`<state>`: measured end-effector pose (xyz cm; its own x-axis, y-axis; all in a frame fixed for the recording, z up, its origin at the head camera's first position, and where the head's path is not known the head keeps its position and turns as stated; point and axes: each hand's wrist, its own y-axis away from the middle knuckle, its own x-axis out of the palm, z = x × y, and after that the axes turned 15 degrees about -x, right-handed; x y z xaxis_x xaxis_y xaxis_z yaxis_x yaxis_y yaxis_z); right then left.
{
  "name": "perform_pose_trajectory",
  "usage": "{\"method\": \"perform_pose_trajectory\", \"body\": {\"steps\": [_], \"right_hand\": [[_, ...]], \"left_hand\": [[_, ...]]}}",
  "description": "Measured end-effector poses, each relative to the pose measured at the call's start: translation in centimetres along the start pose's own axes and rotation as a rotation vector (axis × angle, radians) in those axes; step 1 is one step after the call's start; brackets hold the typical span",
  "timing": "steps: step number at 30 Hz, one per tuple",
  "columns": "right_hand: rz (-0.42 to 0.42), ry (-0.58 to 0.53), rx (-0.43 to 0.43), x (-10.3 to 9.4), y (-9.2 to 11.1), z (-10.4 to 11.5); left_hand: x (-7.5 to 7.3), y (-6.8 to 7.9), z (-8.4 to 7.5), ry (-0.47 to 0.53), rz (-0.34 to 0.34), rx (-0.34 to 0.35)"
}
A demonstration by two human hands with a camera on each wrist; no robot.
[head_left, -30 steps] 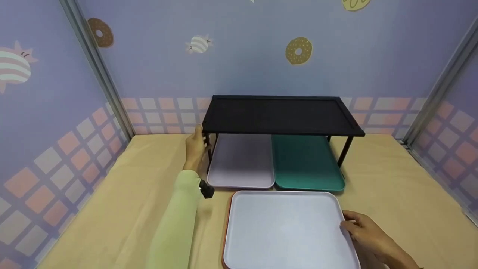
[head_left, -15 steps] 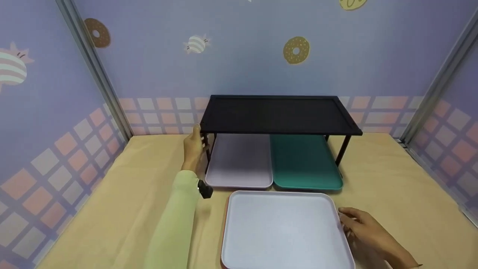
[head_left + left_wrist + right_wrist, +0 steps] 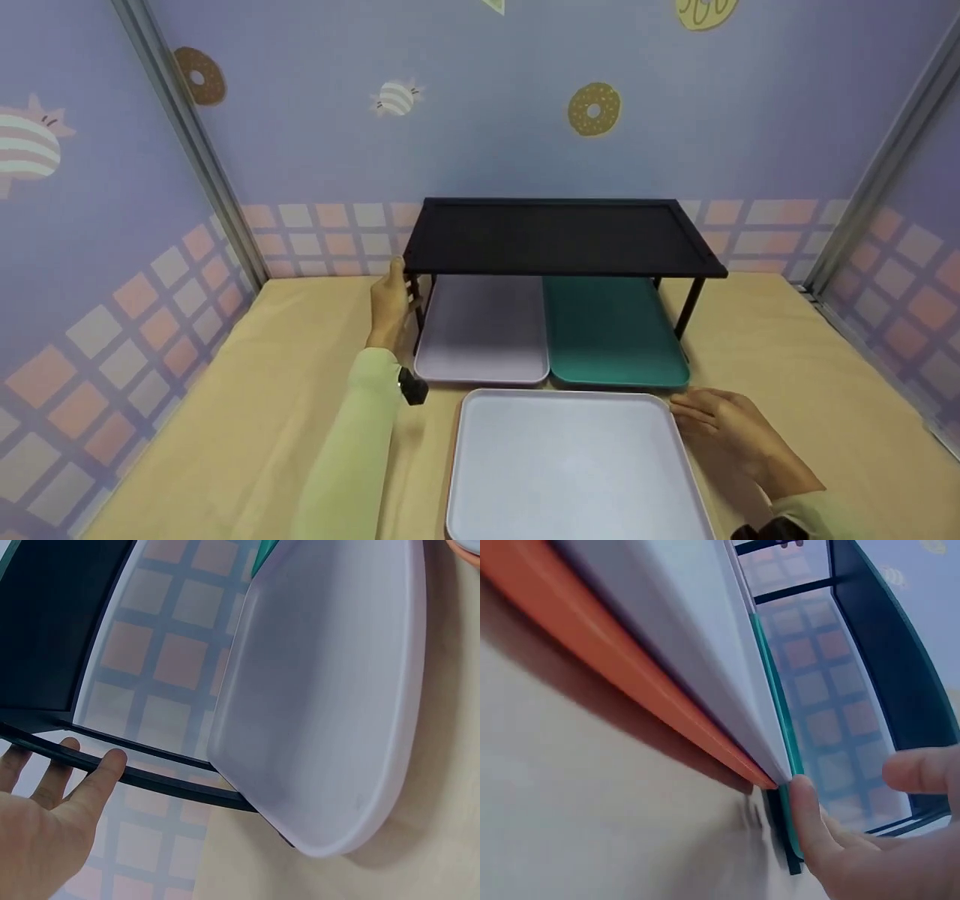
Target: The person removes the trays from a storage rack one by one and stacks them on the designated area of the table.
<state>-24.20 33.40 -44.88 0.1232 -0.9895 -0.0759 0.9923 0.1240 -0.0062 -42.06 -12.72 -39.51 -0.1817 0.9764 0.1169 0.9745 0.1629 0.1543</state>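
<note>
My left hand [image 3: 388,304] is at the left front leg of a black rack [image 3: 562,236], its thumb up by the tabletop's corner. Its fingers wrap the leg [image 3: 172,786] in the left wrist view. Below the rack, a lavender tray [image 3: 484,330] and a teal tray [image 3: 615,330] lie side by side. In front of them a white tray [image 3: 574,465] sits on an orange tray [image 3: 630,679]. My right hand [image 3: 731,435] has its fingers extended at the white tray's far right corner; in the right wrist view a fingertip meets that corner and the thumb stands apart.
A pale yellow cloth [image 3: 300,390] covers the table. Behind the rack rises a purple patterned wall [image 3: 495,127], with side walls left and right joined by metal posts [image 3: 885,150].
My right hand has let go of the white tray's right edge and slid away from me to its far corner, fingers straightening. The left hand stays at the rack leg.
</note>
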Motion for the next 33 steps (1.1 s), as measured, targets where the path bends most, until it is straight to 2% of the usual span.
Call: {"method": "perform_pose_trajectory", "body": {"steps": [3, 10, 14, 17, 21, 27, 31, 33], "right_hand": [[-0.034, -0.043, 0.018, -0.2, -0.4, -0.2], [-0.134, -0.291, 0.094, -0.4, -1.8, -1.0], [-0.134, -0.369, 0.128, -0.5, -2.5, -1.1], [-0.106, -0.375, 0.147, -0.2, -2.8, -0.9], [-0.099, -0.316, 0.129, 0.7, -2.9, -0.5], [-0.161, -0.270, 0.090, 1.5, -3.1, 0.2], [-0.196, -0.266, 0.065, 1.9, -3.2, 1.0], [-0.207, -0.302, 0.066, 2.2, -3.3, 1.5]], "left_hand": [[0.3, -0.1, -0.1, -0.003, -0.011, 0.010], [0.7, -0.1, -0.3, 0.017, -0.016, 0.008], [0.7, -0.2, -0.3, 0.019, -0.018, -0.002], [0.6, -0.1, -0.2, 0.011, -0.031, 0.000], [0.3, -0.1, -0.2, 0.016, -0.026, 0.002], [0.2, -0.1, 0.1, 0.034, -0.010, -0.007], [0.1, -0.1, 0.2, -0.009, -0.015, 0.013], [0.2, -0.1, 0.1, -0.026, -0.021, 0.026]]}}
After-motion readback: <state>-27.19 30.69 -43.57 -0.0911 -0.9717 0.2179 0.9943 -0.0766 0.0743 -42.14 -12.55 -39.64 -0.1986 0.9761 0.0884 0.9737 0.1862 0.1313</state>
